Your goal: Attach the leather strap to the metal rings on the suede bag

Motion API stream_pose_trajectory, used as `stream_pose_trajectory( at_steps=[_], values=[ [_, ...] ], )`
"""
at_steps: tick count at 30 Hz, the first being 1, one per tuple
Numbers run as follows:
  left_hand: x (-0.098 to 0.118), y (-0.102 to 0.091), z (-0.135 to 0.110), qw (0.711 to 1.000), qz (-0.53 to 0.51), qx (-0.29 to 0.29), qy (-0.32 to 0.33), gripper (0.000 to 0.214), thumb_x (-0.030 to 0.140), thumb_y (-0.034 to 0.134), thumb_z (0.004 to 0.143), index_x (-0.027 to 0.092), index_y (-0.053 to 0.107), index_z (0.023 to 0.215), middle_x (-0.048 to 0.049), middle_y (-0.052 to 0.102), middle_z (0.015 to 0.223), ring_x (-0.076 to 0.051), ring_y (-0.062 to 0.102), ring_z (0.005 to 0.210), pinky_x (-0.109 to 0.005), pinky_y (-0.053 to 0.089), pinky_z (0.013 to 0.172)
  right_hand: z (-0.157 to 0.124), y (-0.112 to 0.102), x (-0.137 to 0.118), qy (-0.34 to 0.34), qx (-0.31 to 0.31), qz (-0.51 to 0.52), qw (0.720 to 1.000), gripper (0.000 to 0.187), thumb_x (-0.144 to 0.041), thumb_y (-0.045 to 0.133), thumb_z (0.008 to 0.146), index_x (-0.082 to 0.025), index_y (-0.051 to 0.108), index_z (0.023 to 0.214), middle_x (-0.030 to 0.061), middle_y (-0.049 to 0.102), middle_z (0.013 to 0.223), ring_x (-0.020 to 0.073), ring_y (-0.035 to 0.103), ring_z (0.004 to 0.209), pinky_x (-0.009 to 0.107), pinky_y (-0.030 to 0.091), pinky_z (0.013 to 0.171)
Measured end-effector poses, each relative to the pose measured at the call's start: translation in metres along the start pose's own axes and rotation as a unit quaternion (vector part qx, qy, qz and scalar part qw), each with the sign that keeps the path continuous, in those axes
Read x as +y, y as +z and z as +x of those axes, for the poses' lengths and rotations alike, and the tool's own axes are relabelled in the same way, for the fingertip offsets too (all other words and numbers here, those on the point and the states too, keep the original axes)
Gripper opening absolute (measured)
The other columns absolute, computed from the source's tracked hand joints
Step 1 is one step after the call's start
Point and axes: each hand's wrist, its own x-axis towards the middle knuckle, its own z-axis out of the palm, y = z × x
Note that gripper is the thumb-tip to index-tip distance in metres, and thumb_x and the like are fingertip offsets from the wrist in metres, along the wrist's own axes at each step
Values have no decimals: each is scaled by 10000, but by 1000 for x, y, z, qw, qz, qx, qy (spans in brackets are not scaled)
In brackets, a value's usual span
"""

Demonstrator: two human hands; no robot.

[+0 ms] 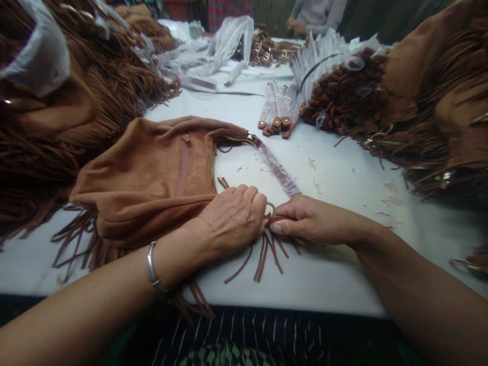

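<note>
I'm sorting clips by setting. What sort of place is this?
Probably a handbag workshop or small factory. Piles of brown fringed suede bags flank a white work table, a heap of plastic-wrapped brown straps lies on it, and both hands work a metal ring on one bag.
</note>
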Motion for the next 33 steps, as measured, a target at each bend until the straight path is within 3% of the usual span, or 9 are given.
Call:
stream_pose_trajectory(
  at_steps=[7, 11, 16, 20, 24, 31, 33],
  values=[
    [-2, -4, 2, 1000, 7, -18, 11, 94, 219, 417, 850, 141, 458, 816, -66, 523, 733, -200, 512, 627, -321, 438, 559, 2, 8, -2, 20, 84, 29, 996, 334, -345, 460, 830, -161, 437, 553, -39, 435, 438, 60, 346, 391, 186, 262, 390],
    [-3, -7, 4, 999, -9, -32, 42, 136, 253, 409, 848, 139, 471, 806, -78, 541, 734, -216, 529, 637, -341, 444, 572, 2, 4, -2, 38, 120, 50, 991, 321, -343, 545, 777, -156, 441, 539, -51, 407, 430, 47, 323, 387, 184, 229, 379],
    [-4, -10, 2, 994, -42, -29, 94, 198, 303, 362, 881, 150, 475, 826, -66, 543, 760, -228, 535, 699, -359, 443, 635, 1, -11, 1, 12, 54, 86, 995, 302, -342, 640, 718, -133, 481, 568, -55, 425, 460, 48, 359, 425, 176, 246, 403],
    [1, -12, 0, 999, -20, -2, 28, 372, 501, 393, 866, 145, 480, 803, -74, 530, 749, -242, 531, 710, -368, 438, 642, -4, -17, 2, -10, 23, 100, 995, 313, -385, 587, 781, -114, 519, 640, -42, 463, 495, 52, 383, 447, 173, 279, 421],
    [6, -10, -1, 1000, 7, -4, -15, 278, 394, 426, 871, 138, 497, 787, -78, 540, 733, -250, 540, 715, -370, 440, 636, -6, -15, 6, -45, 61, 66, 995, 336, -394, 553, 810, -105, 533, 641, -44, 452, 490, 45, 355, 437, 171, 253, 409],
    [0, -13, 11, 981, -40, -73, 173, 240, 338, 417, 867, 124, 524, 844, -68, 566, 746, -197, 539, 639, -342, 441, 615, 6, -21, 16, -82, -38, 96, 991, 279, -347, 676, 694, -78, 610, 666, -45, 491, 506, 56, 408, 465, 180, 316, 446],
    [0, -23, 12, 975, -47, -88, 196, 305, 418, 488, 833, 119, 528, 876, -72, 575, 795, -202, 544, 689, -345, 445, 665, 6, -23, 18, -87, -17, 93, 992, 278, -344, 707, 661, -79, 623, 671, -34, 518, 526, 64, 427, 486, 187, 335, 465]
  ],
)
